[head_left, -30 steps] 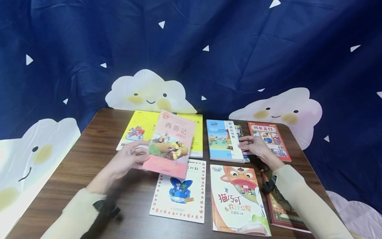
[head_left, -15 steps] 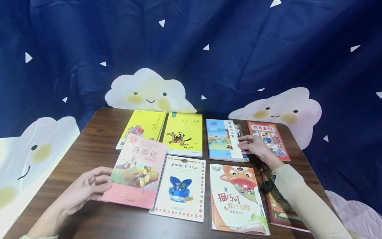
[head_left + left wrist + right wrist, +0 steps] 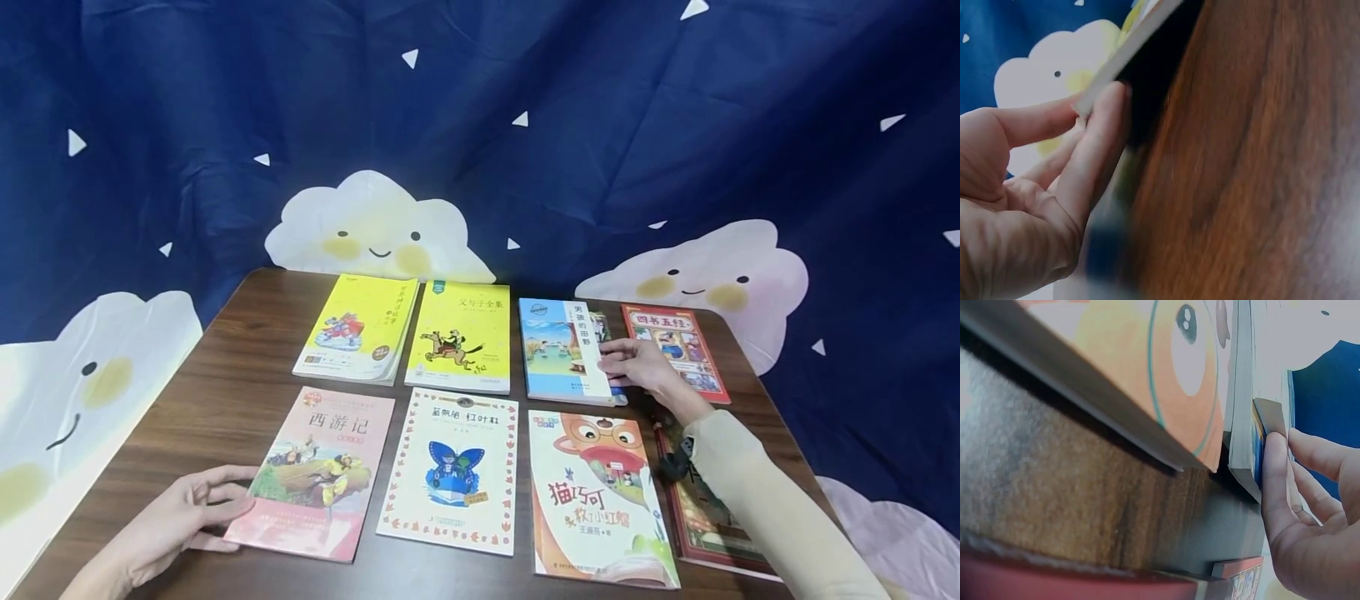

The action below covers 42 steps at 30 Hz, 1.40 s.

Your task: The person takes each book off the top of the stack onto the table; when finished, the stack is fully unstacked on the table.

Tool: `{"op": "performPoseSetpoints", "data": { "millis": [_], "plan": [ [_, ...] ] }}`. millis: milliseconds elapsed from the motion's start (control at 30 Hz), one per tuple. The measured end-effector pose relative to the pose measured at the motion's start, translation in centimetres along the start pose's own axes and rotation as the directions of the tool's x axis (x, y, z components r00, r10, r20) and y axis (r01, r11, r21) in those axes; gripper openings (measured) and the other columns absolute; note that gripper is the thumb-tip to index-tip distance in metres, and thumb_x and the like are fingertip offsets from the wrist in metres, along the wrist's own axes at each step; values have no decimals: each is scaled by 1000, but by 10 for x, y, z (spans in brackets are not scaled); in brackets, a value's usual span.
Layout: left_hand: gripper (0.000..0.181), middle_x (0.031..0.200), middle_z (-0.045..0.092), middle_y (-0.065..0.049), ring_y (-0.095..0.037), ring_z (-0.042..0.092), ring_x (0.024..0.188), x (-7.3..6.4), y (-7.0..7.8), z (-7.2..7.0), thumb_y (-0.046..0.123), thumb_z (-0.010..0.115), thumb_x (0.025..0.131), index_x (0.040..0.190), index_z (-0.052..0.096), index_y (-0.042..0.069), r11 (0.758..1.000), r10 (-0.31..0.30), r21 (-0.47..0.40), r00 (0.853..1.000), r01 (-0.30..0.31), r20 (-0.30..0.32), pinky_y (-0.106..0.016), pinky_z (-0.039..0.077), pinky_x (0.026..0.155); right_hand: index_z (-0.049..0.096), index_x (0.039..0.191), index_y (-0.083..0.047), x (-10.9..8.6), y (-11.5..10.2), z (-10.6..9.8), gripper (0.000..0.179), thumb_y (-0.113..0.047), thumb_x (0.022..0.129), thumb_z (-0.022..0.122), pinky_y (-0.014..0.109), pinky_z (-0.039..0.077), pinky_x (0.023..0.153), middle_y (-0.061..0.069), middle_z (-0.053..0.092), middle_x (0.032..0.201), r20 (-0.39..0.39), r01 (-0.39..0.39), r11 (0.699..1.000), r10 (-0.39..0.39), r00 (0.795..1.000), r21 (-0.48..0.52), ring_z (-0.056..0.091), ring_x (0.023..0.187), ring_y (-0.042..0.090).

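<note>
In the head view my left hand point(image 3: 176, 521) pinches the lower left edge of a pink book point(image 3: 322, 467) with a cartoon cover. The left wrist view shows the pink book's pale edge point(image 3: 1125, 53) between thumb and fingers, tilted over the dark wood. Farther back on the right, my right hand point(image 3: 641, 371) pinches the right edge of a blue-and-white book point(image 3: 555, 350). Another book point(image 3: 618, 392) lies beneath it, mostly covered. Seen from the right wrist, the upper book's edge point(image 3: 1269, 415) sits between thumb and fingers.
Two yellow books point(image 3: 356, 329) lie at the back left of the wooden table point(image 3: 217, 392). A white butterfly book point(image 3: 450, 475) and an orange-and-white cat book point(image 3: 600, 508) lie in front. A red book point(image 3: 675, 350) is at back right; a dark-red book point(image 3: 720, 542) lies partly under the right forearm.
My left hand has carried the pink book left and down toward the near side, off the yellow and butterfly books it overlapped. My right hand stays at the blue-and-white book.
</note>
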<state>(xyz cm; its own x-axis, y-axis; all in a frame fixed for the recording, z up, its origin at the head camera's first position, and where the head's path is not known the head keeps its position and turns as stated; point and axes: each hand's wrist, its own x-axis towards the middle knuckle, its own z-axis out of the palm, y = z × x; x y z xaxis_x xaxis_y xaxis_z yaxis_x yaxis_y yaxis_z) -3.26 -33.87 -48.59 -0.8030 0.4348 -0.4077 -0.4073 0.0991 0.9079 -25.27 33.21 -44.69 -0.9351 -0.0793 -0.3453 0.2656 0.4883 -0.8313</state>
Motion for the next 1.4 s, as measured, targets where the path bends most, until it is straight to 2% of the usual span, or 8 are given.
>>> {"op": "performPoseSetpoints", "data": {
  "millis": [100, 200, 300, 400, 667, 967, 1167, 1400],
  "plan": [
    [36, 112, 78, 6, -14, 76, 98, 0, 3, -1, 19, 54, 111, 146, 59, 11, 995, -41, 91, 998, 44, -41, -38, 71, 82, 51, 152, 2, 2, -1, 1, 57, -16, 102, 72, 25, 69, 77, 6, 77, 111, -6, -3, 1000, 3, 1000, -15, 72, 84, 7],
    [57, 107, 78, 1, -13, 73, 85, 1, 16, -2, 30, 56, 110, 149, 48, -11, 957, -97, 257, 986, 131, -138, -35, 70, 75, 51, 151, 3, 3, -1, 0, 58, -16, 101, 73, 25, 69, 77, 8, 76, 112, -11, -2, 1000, 2, 1000, -25, 73, 83, 8],
    [64, 114, 78, -9, -15, 71, 83, 4, 34, -1, 36, 55, 111, 148, 46, -15, 917, -106, 357, 972, 178, -211, -34, 70, 74, 51, 151, 3, 4, 0, 0, 58, -16, 101, 73, 25, 69, 77, 9, 76, 112, -11, -2, 1000, 2, 1000, -27, 73, 83, 8],
    [62, 120, 76, -17, -17, 74, 88, 15, 51, 8, 34, 56, 110, 147, 47, -15, 918, -47, 370, 963, 146, -264, -35, 70, 78, 51, 152, 3, 4, 1, 0, 59, -17, 101, 73, 25, 69, 77, 10, 76, 115, -8, 0, 1000, -1, 1000, -25, 73, 84, 8],
    [60, 121, 75, -25, -24, 79, 93, 85, 89, 62, 33, 65, 106, 147, 52, -8, 956, 129, 290, 945, -38, -302, -38, 71, 79, 51, 152, 3, 2, 1, -3, 59, -16, 100, 73, 25, 69, 76, -2, 77, 102, -9, 0, 1000, -1, 1000, -17, 73, 83, 7],
    [44, 129, 70, -29, -19, 75, 85, 170, 118, 138, 20, 64, 106, 142, 58, -3, 975, 191, 163, 944, -151, -269, -37, 71, 82, 50, 153, 1, 4, 6, -2, 56, -15, 103, 70, 26, 69, 76, -7, 77, 98, -6, -20, 1000, 20, 1000, 21, 72, 83, 7],
    [40, 128, 72, -25, -14, 74, 78, 220, 125, 182, 17, 64, 105, 142, 60, 1, 986, 164, 60, 954, -153, -253, -31, 70, 76, 50, 153, 1, 6, 7, -1, 57, -16, 102, 71, 26, 69, 77, -5, 77, 100, -5, -27, 999, 27, 1000, 17, 72, 83, 7],
    [42, 127, 74, -21, -12, 76, 78, 265, 130, 216, 19, 64, 106, 145, 59, 3, 992, 126, -5, 975, -129, -185, -33, 71, 80, 50, 153, 2, 5, 6, -2, 57, -16, 103, 70, 27, 69, 77, -1, 78, 107, 3, -17, 1000, 17, 1000, 17, 72, 84, 7]
  ]
}}
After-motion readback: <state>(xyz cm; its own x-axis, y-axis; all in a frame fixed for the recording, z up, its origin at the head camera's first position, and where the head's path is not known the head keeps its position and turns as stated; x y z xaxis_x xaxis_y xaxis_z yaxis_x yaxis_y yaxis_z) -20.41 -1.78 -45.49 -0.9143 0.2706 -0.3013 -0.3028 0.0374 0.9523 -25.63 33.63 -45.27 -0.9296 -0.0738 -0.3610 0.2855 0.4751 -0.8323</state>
